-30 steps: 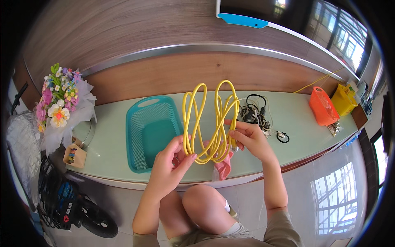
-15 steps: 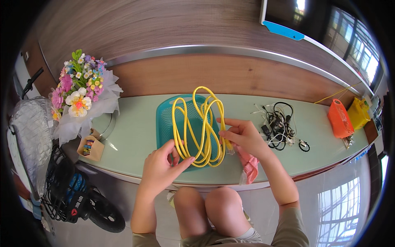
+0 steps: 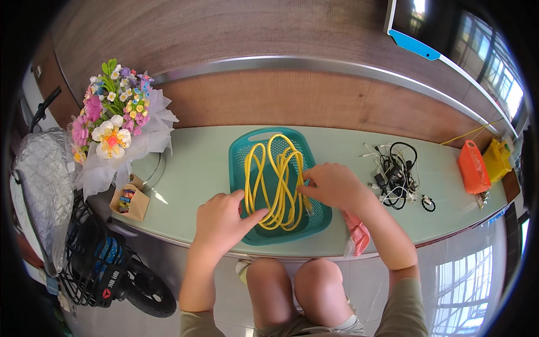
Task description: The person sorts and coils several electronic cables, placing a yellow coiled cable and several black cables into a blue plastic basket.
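Both hands are on the yellow cable (image 3: 272, 218), which is looped up in a loose bundle. Left hand (image 3: 218, 220) has thumb and fingers partly apart around the near left loops; right hand (image 3: 337, 185) has fingertips closed in on the right edge, so a pretty light hold. The bundle sits within the teal basket (image 3: 322, 218), though I can't tell if it's fully resting on the bottom.

Just right of the basket there's a pink item (image 3: 358, 235) with some clear wrap at the counter (image 3: 185, 168) edge, then a tangle of black and white cords (image 3: 394, 180). Far right, an orange basket (image 3: 473, 168) stands beside a yellow container (image 3: 497, 160), contents too small to make out. Over on the left, a little tan box (image 3: 135, 206) holds some small colourful bits, near a flower bouquet (image 3: 115, 129). As for writing, the black wheeled thing (image 3: 146, 289) on the floor has white lettering beside a red mark.
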Tool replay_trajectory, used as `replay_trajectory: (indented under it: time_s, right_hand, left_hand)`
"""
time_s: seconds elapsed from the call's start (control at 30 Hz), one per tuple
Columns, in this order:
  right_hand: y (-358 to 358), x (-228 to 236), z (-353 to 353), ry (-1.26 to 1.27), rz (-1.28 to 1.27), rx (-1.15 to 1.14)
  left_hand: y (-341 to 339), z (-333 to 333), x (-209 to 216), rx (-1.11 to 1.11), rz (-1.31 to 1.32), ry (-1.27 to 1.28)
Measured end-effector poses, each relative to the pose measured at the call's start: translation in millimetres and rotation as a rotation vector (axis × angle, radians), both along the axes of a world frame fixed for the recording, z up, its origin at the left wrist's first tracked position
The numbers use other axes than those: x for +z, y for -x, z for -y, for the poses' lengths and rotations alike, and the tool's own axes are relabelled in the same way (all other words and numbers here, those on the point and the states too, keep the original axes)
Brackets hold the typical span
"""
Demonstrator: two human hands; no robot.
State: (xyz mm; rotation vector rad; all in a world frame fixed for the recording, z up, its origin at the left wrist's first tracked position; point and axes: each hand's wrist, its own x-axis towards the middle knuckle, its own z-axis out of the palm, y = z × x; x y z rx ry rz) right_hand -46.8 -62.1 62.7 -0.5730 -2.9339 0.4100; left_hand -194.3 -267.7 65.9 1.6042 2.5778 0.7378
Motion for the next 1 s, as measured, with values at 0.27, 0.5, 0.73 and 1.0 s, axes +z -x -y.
replay_trajectory:
  time_s: [0.27,0.5,0.73,1.0]
  right_hand:
    - [13,7,15,-0.120,0.123,-0.113]
    - [15,-6,17,-0.242,0.082,-0.090]
    - [9,12,28,-0.174,0.037,-0.091]
    - [-27,21,39,0.045,-0.079,-0.031]
  left_hand:
    - [-6,-10,-8,0.030,-0.154,0.054]
    - [-13,-25,-12,0.167,-0.450,0.047]
    - [-14,-24,1,0.184,-0.479,-0.149]
    - [-43,-11,10,-0.024,-0.035,-0.270]
